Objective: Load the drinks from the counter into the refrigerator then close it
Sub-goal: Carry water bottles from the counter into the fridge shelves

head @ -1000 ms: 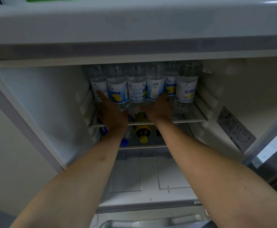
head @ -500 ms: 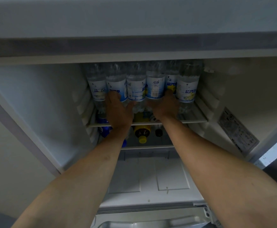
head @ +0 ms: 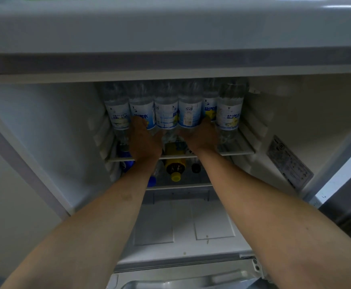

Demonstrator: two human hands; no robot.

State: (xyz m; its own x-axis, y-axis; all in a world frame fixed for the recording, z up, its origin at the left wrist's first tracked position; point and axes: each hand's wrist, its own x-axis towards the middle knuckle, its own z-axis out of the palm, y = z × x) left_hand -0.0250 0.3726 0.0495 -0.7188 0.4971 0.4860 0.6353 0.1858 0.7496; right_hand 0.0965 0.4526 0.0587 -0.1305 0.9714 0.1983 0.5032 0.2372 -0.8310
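over the last second our left hand slid inward from the row's left end; our right hand barely moved. both press flat-fingered on the water bottles, upright on the upper refrigerator shelf. we judge loading nearly done.

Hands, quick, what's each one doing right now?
Left hand: open, fingers pressing the water bottles.
Right hand: open, pressing the same row.
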